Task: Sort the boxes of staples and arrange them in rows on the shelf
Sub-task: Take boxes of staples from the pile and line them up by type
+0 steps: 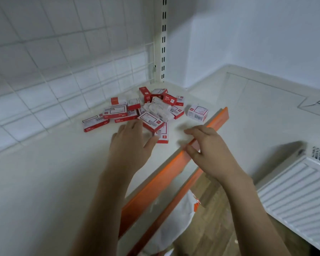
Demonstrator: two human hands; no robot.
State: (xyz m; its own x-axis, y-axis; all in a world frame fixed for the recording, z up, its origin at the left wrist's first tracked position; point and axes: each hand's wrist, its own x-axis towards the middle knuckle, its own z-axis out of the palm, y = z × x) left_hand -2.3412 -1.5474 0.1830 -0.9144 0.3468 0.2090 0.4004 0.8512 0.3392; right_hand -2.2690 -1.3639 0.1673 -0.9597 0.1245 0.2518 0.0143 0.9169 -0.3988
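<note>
White shelf (44,182) with orange front edge, loose heap of red-and-white staple boxes (137,111), 1 box (197,113) apart beside it

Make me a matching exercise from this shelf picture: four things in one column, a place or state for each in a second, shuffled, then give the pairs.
Things:
1. lone staple box
2. left hand
3. right hand
4. long staple box

Places or states:
A. over the orange shelf edge, holding nothing
B. left end of the pile
C. apart, right of the pile
D. touching a box at the pile's front

Pairs: 1-C, 2-D, 3-A, 4-B
</note>
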